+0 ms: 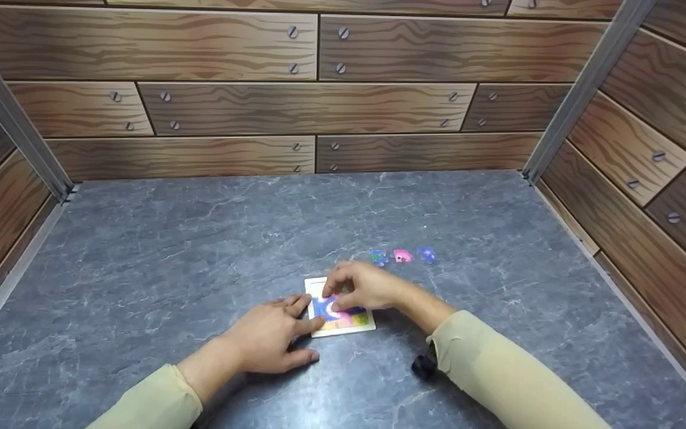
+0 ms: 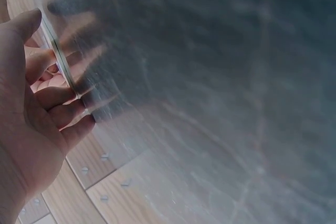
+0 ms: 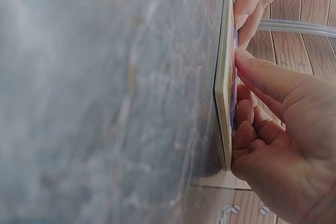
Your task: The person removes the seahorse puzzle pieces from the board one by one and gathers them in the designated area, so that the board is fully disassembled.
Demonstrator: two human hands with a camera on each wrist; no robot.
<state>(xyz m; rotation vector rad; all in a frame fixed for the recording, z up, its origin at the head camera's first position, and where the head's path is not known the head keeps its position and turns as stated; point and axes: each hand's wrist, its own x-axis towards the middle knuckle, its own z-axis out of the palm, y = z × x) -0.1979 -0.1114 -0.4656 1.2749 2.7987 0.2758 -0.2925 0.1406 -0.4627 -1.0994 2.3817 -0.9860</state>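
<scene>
A small jigsaw board [image 1: 341,331] with a pale frame lies on the table, partly filled with blue, pink, yellow and green picture pieces. My left hand [image 1: 271,333] rests at its left edge with fingers spread, the index finger reaching over the frame and the thumb on the table. Above the board, my right hand [image 1: 370,286] bends down, its thumb and index finger pinching a puzzle piece [image 1: 329,308] against the picture. The right wrist view shows the board [image 3: 227,82] edge-on, the right thumb [image 3: 257,69] touching its face. Fingers hide part of the picture.
Three loose puzzle pieces lie in a row beyond the right hand: a blue-green one [image 1: 379,257], a pink one [image 1: 402,255] and a blue-purple one [image 1: 426,255]. Wood-patterned walls [image 1: 230,107] enclose the grey marbled table [image 1: 170,250] at the back and sides.
</scene>
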